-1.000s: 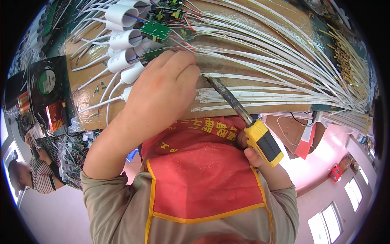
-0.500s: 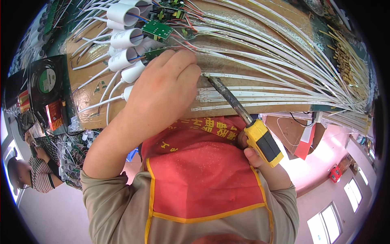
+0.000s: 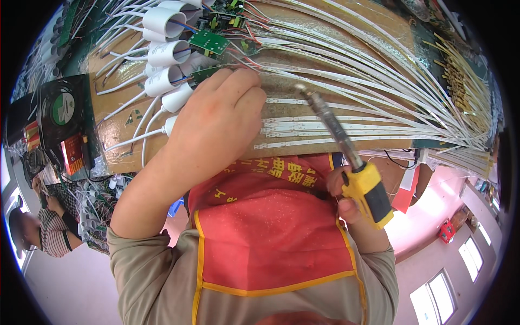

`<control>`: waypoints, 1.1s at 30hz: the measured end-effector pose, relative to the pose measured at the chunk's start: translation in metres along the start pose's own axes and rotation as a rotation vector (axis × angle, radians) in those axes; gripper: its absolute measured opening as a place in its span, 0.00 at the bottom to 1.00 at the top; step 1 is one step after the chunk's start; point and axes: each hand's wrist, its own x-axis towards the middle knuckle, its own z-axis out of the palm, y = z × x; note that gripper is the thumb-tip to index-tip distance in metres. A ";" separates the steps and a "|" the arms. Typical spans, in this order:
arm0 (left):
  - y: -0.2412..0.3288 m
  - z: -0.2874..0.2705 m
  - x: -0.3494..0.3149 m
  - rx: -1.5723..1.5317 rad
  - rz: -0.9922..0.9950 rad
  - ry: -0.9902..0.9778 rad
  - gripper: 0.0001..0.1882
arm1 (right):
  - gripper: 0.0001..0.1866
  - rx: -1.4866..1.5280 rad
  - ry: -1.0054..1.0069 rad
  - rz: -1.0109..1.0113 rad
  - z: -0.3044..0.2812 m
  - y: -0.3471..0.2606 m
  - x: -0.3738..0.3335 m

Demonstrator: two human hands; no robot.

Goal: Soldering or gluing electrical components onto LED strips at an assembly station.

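The table (image 3: 122, 162) has a brown, glossy top, and its near edge meets the red cloth apron (image 3: 271, 238) with yellow edging. Nearest that edge, flat white strips (image 3: 325, 123) lie side by side, fanning out from the middle of the table and converging at the right. To the left stand cylindrical white plastic housings (image 3: 164, 21) in a row, with white cables trailing leftward. Rectangular green circuit boards (image 3: 208, 41) lie between the housings and the strips, joined to thin red and white wires. A black fan with a round green label (image 3: 62, 108) stands at the left. A bundle of yellowish strips (image 3: 459, 86) occupies the far right. In the room, a co-worker in a striped top (image 3: 54, 235) is at the left; bright windows (image 3: 436, 298) and a small red object (image 3: 447, 231) are at the right.

The right hand (image 3: 346, 197) is closed around the yellow-and-black handle of the soldering iron (image 3: 346, 138); the metal barrel slants up and leftward above the strips, its tip apart from the left hand. The left hand (image 3: 219, 116) is palm down, fingers curled, beside a green board. Its fingertips are hidden; whether it grips anything cannot be told.
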 end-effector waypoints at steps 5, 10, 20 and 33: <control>0.000 0.000 0.000 -0.006 -0.001 0.014 0.10 | 0.36 0.126 0.170 -0.058 -0.006 -0.016 0.021; 0.001 -0.002 0.000 0.005 -0.012 -0.008 0.10 | 0.40 0.034 0.312 -0.200 -0.018 -0.015 0.045; 0.000 0.000 0.000 -0.011 -0.003 0.005 0.10 | 0.38 0.139 0.319 -0.230 -0.025 -0.005 0.050; -0.002 0.003 0.000 -0.015 0.048 0.041 0.09 | 0.39 0.130 0.331 -0.231 -0.025 -0.006 0.051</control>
